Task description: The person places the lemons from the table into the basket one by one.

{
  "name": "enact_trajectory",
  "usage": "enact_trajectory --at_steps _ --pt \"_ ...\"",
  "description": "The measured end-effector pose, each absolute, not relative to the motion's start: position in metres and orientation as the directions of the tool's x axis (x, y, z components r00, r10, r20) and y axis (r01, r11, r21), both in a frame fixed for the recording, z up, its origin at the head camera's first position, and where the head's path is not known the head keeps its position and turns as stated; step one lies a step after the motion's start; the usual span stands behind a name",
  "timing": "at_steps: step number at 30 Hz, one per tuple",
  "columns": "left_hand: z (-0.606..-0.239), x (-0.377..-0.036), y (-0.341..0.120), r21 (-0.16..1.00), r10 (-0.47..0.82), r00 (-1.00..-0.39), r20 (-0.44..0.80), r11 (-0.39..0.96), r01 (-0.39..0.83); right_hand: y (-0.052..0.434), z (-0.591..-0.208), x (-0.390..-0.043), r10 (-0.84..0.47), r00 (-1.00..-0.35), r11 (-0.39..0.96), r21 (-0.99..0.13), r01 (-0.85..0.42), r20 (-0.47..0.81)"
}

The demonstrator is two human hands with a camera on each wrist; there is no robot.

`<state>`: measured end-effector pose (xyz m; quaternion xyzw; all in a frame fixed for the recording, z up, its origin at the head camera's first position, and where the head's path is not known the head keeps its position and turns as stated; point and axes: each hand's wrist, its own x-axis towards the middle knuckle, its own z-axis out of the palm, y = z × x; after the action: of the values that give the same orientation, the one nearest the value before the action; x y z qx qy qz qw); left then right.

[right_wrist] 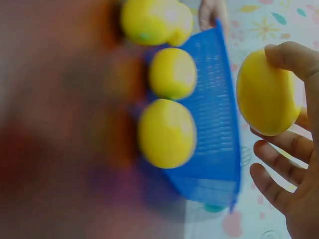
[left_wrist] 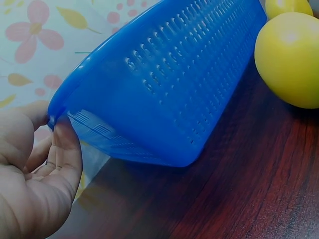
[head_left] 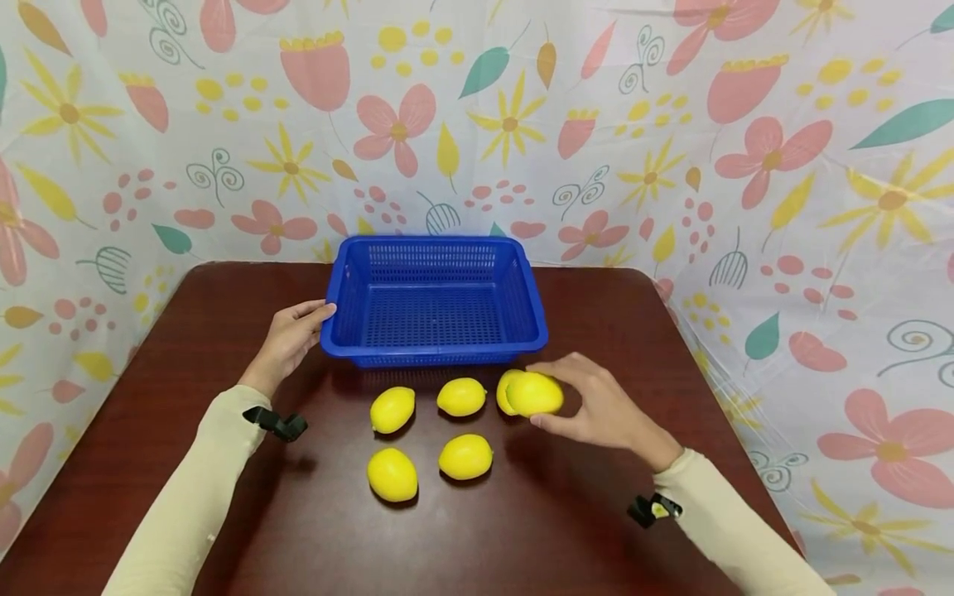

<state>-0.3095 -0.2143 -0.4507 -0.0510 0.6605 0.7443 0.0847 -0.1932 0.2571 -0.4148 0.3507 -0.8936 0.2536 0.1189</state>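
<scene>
While a flowered cloth (head_left: 671,124) hangs behind and around everything, the dark wooden tabletop (head_left: 224,348) carries the rest. At its far middle stands a blue basket (head_left: 435,248), perforated on walls and floor, with nothing lying in it. The left hand (head_left: 292,335) rests against the basket's near left corner; in the left wrist view its thumb and fingers (left_wrist: 67,149) touch the rim there, lightly bent, a relaxed grip not wrapped round the rim. The right hand (head_left: 599,406) sits in front of the basket's right corner and holds a lemon (head_left: 533,394) between thumb and fingertips, just off the tabletop, near the basket's front wall but outside it; this grip is closed on the fruit, as the right wrist view shows. Directly behind that lemon, partly hidden by it, lies another lemon (head_left: 504,389). Four more lemons lie on the tabletop to its left: a back pair (head_left: 461,396) near the basket and a front pair (head_left: 465,456) closer to the person. A small black clip (head_left: 277,424) sits on the left sleeve.
</scene>
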Motion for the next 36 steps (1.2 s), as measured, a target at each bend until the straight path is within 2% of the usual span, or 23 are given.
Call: enact_trajectory --at_steps 6,15,20,27,36 --pt "-0.452 -0.307 -0.217 0.969 0.052 -0.982 -0.182 -0.159 -0.188 0.249 -0.378 -0.226 -0.62 -0.721 0.585 -0.43 -0.688 0.309" --pt "-0.457 -0.303 -0.217 0.97 0.055 -0.98 -0.19 -0.146 -0.197 0.237 -0.344 -0.284 -0.722 -0.659 0.558 -0.385 -0.735 0.211" --pt "-0.463 -0.302 -0.217 0.965 0.049 -0.979 -0.197 -0.167 -0.202 0.228 -0.343 -0.324 -0.724 -0.675 0.593 -0.371 -0.715 0.144" --pt "-0.467 -0.307 -0.213 0.963 0.053 -0.98 -0.193 -0.18 -0.2 0.215 -0.345 -0.377 -0.706 -0.708 0.637 -0.415 -0.65 0.024" --pt "-0.462 -0.312 -0.211 0.958 0.037 -0.981 -0.192 -0.21 -0.195 0.196 -0.35 -0.423 -0.678 -0.734 0.673 -0.43 -0.602 -0.033"
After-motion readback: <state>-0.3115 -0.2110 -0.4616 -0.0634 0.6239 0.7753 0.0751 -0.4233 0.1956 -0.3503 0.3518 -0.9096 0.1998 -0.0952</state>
